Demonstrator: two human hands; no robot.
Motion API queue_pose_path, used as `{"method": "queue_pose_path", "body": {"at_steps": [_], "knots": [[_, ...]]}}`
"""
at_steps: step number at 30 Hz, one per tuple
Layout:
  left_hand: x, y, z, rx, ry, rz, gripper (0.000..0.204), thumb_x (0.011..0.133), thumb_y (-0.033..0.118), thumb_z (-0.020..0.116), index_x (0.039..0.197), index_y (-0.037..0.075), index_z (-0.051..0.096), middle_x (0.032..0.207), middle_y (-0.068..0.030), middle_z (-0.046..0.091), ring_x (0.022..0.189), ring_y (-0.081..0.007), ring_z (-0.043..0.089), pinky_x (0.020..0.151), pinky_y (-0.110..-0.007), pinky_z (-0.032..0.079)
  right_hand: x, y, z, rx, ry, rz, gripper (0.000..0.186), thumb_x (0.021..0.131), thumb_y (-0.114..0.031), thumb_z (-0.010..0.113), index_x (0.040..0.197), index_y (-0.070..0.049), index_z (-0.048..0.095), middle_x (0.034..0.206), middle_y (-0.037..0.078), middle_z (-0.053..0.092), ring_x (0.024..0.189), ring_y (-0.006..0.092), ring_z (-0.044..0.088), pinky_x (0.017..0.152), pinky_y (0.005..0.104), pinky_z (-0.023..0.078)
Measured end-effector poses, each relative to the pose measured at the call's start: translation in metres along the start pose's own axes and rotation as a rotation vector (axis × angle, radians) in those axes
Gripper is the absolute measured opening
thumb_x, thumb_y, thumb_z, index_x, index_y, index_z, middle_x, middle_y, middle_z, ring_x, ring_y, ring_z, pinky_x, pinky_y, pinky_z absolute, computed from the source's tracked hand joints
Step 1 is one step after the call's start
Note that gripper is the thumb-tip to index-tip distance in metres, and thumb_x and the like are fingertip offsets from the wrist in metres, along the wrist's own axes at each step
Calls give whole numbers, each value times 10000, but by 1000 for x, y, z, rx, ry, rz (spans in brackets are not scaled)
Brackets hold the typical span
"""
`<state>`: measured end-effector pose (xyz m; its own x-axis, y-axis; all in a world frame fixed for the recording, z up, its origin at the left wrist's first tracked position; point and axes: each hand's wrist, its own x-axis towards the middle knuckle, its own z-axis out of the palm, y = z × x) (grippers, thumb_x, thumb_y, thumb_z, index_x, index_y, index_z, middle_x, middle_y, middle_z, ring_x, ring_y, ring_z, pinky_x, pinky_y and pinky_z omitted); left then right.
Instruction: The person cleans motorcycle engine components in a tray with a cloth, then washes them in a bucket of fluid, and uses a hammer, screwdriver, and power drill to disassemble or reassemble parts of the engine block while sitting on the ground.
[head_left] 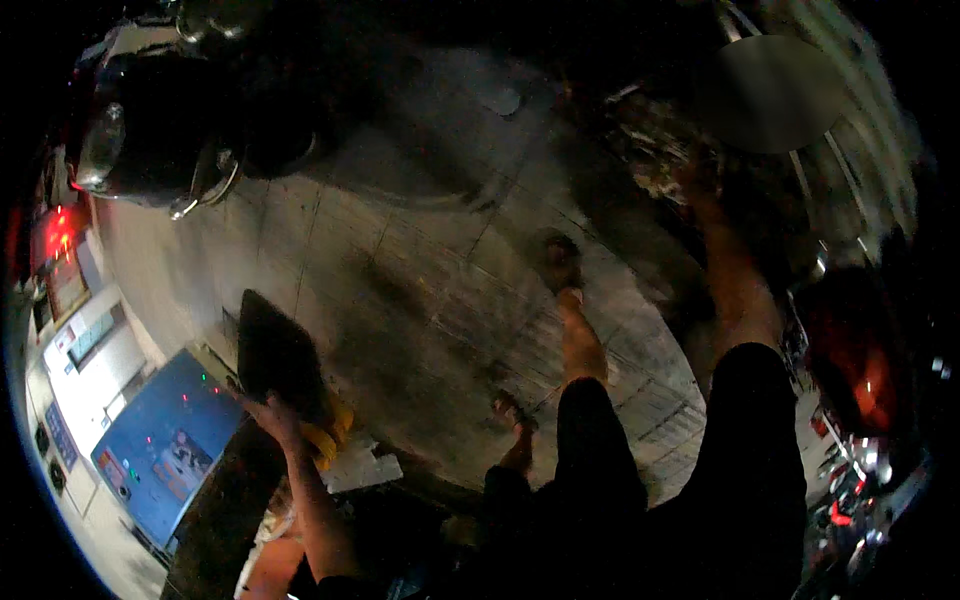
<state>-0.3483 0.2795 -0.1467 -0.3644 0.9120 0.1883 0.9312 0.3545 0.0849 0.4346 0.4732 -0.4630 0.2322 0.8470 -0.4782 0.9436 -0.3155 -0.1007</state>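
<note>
On the left, my left hand (268, 408) reaches out over a dark counter-like edge (215, 520), its fingers stretched and holding nothing I can make out. Right beside it stands a dark, flat-sided object (275, 345), its kind lost in the gloom; I cannot tell whether the hand touches it. A yellow item (328, 440) lies close to the wrist. On the upper right, my right hand (698, 182) extends into shadow at a pale, tangled bundle (655, 160). Its fingers are too dark and blurred to read.
A motorbike-like dark vehicle (150, 130) stands at the upper left. A blue lit panel (165, 450) is at the lower left. My foot (562, 255) rests on the paved ground (470, 330). A person in light striped clothing (870, 130) is at the upper right, above red vehicle parts (855, 380).
</note>
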Motion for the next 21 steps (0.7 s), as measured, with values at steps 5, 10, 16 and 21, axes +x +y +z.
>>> {"method": "queue_pose_path", "body": {"at_steps": [5,10,16,21], "knots": [[-16,71,53,-403,-266,-684,656,886,181,561,1465,3,309,1396,-232,447,1256,-361,457,1066,-400,354,97,-8,24,-201,-75,-9,445,859,-222,650,1246,-24,555,1199,147,600,1083,250,561,891,381,470],[18,117,59,-315,-469,-376,410,939,230,519,1262,-20,565,1268,-189,550,1099,-319,536,966,-389,419,29,-55,4,-104,-69,-56,434,857,-216,653,1236,-27,561,1198,138,600,1078,245,561,889,377,471],[36,134,57,-524,-442,-166,400,949,202,538,1282,-20,525,1266,-182,547,1151,-302,518,998,-359,391,-184,-236,-157,845,-150,-823,451,815,-284,693,1193,-67,582,1217,64,566,1141,220,533,903,397,476],[88,216,-48,-1032,-239,174,438,953,173,560,1329,-26,456,1248,-170,555,1110,-265,547,975,-335,408,-312,-437,-144,492,425,-1175,612,807,-378,642,1347,-127,496,1375,242,443,1307,458,362,1111,554,261]]}}
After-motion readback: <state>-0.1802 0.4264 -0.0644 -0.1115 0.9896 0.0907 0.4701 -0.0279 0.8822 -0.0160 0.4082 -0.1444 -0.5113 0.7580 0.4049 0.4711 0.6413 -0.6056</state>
